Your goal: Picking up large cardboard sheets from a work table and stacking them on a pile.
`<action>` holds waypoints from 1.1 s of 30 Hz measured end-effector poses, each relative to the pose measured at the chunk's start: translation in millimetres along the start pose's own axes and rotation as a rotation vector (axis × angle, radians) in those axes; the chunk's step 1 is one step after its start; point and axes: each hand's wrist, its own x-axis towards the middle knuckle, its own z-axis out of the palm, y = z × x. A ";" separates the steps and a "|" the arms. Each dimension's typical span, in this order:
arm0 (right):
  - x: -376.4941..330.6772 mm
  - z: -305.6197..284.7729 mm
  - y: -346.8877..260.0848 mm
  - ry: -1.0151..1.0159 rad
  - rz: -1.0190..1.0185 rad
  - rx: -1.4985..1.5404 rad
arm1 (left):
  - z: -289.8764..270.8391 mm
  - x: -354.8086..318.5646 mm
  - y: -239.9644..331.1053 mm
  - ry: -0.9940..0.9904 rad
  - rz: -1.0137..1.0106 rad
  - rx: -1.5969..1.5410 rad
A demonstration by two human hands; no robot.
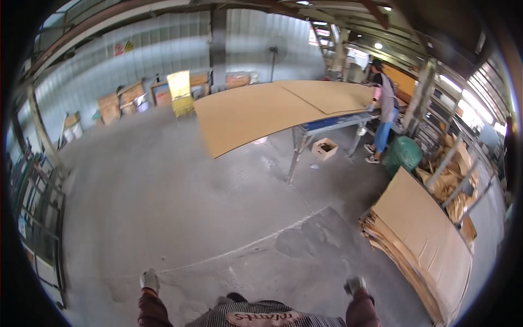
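My left hand [150, 280], in a pale glove, is held out low over the concrete floor [180, 218], its fingers loosely bent and apart with nothing visible in them. Low on the other side, my right hand [355, 285] wears a grey glove with darker fingertips; it looks open and bears nothing. Neither hand touches anything. Nearest to the right one is a stack of brown cardboard sheets [422, 229] on the floor. Farther ahead, a large cardboard sheet [256, 111] lies across a metal-framed table [298, 143], its left end jutting far past the table.
A co-worker [385, 103] stands at the table's right end. Beneath the table is a small box [325, 149]. A green sack [403, 154] and crumpled brown paper [449, 174] lie at right. Metal frames [41, 218] line the left; a yellow chair-like object [181, 94] stands by the wall.
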 end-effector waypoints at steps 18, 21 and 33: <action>551.2 -448.4 -188.6 -0.412 -0.218 2.626 | 508.2 222.3 288.2 -0.196 -0.077 -0.266; 660.4 -487.5 -201.6 -0.234 -0.125 2.631 | 637.6 246.6 317.5 -0.237 -0.132 -0.377; 970.1 -545.7 -135.9 -0.032 -0.069 2.505 | 768.6 357.3 329.7 -0.235 -0.250 -1.096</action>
